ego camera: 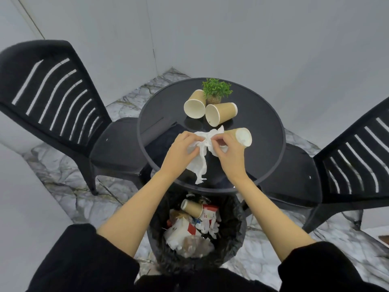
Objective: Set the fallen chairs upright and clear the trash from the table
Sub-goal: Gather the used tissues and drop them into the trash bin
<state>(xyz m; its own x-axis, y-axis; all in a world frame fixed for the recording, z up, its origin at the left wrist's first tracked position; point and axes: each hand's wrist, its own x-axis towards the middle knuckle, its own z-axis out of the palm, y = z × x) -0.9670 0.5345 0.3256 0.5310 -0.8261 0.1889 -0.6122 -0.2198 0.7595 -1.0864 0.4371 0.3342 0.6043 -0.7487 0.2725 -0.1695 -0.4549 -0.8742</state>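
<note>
Round black table (263, 131) is bearing your work: both hands, left hand (179, 148) and right hand (227, 152), are pinching the crumpled tissue (200, 163), which is dangling below your fingers toward the bin (235, 234).

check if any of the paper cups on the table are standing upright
No, all three paper cups on the round black table lie tipped on their sides.

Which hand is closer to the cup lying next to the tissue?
Right. The right hand is just beside the cup, nearly touching it, while it pinches the tissue. The left hand is farther, on the tissue's other side.
</note>
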